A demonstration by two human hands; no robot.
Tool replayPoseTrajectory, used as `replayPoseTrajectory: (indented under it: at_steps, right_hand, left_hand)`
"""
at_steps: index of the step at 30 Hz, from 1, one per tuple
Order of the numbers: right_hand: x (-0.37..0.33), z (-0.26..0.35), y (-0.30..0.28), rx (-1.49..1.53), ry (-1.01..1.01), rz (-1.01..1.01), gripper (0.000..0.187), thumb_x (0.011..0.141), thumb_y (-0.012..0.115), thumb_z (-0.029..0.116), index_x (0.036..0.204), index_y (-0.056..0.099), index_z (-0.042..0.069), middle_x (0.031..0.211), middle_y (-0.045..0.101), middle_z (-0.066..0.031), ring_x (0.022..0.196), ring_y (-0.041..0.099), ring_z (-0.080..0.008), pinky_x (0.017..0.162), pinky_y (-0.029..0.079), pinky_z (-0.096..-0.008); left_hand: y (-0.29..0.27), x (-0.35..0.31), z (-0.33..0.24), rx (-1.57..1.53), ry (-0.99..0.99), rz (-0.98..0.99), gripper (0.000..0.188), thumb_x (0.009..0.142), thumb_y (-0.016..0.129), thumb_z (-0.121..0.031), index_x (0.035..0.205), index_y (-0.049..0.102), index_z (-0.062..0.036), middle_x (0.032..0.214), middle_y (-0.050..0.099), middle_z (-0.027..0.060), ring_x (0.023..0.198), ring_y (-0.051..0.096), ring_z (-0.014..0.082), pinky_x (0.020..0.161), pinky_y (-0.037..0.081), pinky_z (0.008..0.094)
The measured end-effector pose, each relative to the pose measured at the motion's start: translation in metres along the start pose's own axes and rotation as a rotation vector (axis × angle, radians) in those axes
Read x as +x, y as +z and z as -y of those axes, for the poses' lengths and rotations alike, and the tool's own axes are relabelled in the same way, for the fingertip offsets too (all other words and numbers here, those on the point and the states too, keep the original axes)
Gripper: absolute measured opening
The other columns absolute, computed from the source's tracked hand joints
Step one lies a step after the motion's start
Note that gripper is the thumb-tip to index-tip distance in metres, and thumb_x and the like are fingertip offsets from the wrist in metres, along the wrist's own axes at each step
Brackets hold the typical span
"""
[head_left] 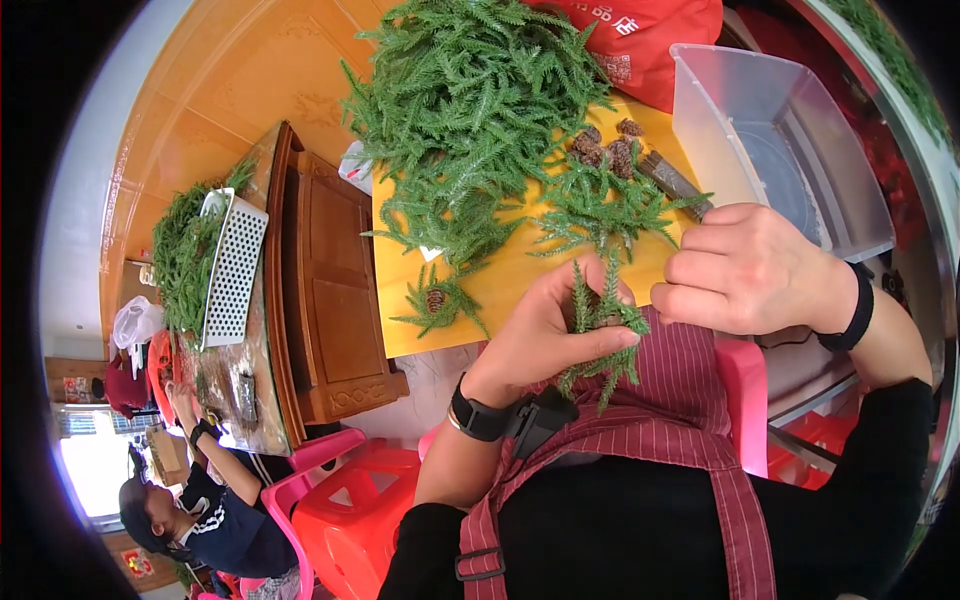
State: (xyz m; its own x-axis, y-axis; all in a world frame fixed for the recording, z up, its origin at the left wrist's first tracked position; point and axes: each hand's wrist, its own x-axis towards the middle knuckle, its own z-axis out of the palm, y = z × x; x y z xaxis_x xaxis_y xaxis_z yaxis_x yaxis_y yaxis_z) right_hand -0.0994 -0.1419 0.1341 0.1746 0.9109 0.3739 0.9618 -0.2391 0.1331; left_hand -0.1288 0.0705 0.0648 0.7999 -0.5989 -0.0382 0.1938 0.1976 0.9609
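My left hand [540, 325] pinches a small bunch of green artificial pine sprigs [608, 375] in front of my striped apron [675, 375]. Just to its right, my right hand [735, 268] is closed, fingers curled; whatever it grips, if anything, is hidden. Beyond both hands, a yellow tabletop [430, 330] carries a big heap of green pine sprigs [480, 95]. A smaller pile of sprigs [605, 205] lies nearer, beside several brown pine cones [605, 150] and a bundle of thin dark sticks [672, 180]. One sprig cluster with a pine cone [435, 299] in its middle sits near the table's left front corner.
A clear plastic bin [790, 150] stands at the right, with a red bag [655, 45] behind the heap. Leftward are a red stool [360, 510], a wooden cabinet [335, 290] and a white perforated basket [235, 270] of greenery. Another person [215, 510] works at that side table.
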Motion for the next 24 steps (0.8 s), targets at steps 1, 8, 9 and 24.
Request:
replayPoseTrajectory:
  at_steps: [1,8,9,24]
  right_hand:
    - [0.0,0.0,0.0,0.03,0.006,0.004,0.014,0.067,0.063,0.016,0.07,0.05,0.01,0.059,0.039,-0.0002,0.05,0.046,-0.013,0.042,0.034,-0.026]
    - [-0.003,0.002,0.008,0.243,0.218,-0.014,0.016,0.067,0.062,0.011,0.066,0.047,0.007,0.058,0.042,-0.0017,0.049,0.047,-0.0182,0.043,0.036,-0.0302]
    - [-0.004,0.004,0.01,0.243,0.218,-0.014,0.016,0.067,0.062,0.011,0.066,0.047,0.007,0.058,0.042,-0.0017,0.049,0.047,-0.0182,0.043,0.036,-0.0302]
    - [-0.003,0.0,0.001,0.064,0.133,-0.038,0.02,0.069,0.065,0.022,0.079,0.053,0.009,0.06,0.044,0.0,0.051,0.049,-0.0147,0.042,0.036,-0.0257]
  left_hand:
    - [0.0,0.0,0.0,-0.007,-0.005,-0.002,0.034,0.066,0.068,0.007,0.085,0.043,-0.0067,0.092,0.054,0.005,0.086,0.051,0.0114,0.077,0.042,0.0266]
    - [0.005,0.004,0.005,0.067,0.189,-0.104,0.028,0.071,0.067,0.004,0.083,0.043,-0.0061,0.087,0.054,0.0023,0.08,0.052,0.0084,0.068,0.044,0.0233]
    - [0.004,0.005,0.005,0.346,0.355,-0.163,0.029,0.068,0.068,0.005,0.08,0.043,-0.0056,0.089,0.055,0.0053,0.082,0.052,0.0109,0.07,0.044,0.0249]
    - [0.006,-0.001,0.003,-0.034,0.156,-0.133,0.032,0.071,0.067,0.005,0.082,0.039,-0.0084,0.091,0.051,0.0002,0.081,0.049,0.0059,0.071,0.043,0.0222]
